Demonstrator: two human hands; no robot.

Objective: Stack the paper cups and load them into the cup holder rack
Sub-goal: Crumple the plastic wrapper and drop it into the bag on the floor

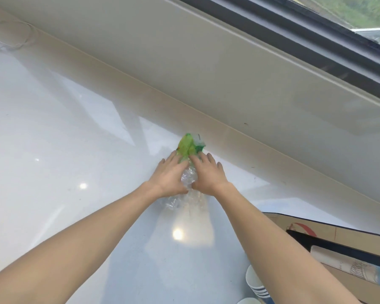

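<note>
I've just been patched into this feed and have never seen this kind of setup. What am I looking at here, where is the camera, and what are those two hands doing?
There is no machine: the one picture comes from a wide-angle camera on a person's head, looking down at their bare arms over a glossy white counter below a window. The left hand and right hand press together on a crumpled clear plastic bag with a green printed end, lying by the counter's back edge. It looks like empty cup packaging, though I cannot be sure. At bottom right stands a stack of paper cups with blue stripes, beside a cardboard box holding a long sleeve of more cups. No cup holder rack is in view.
</note>
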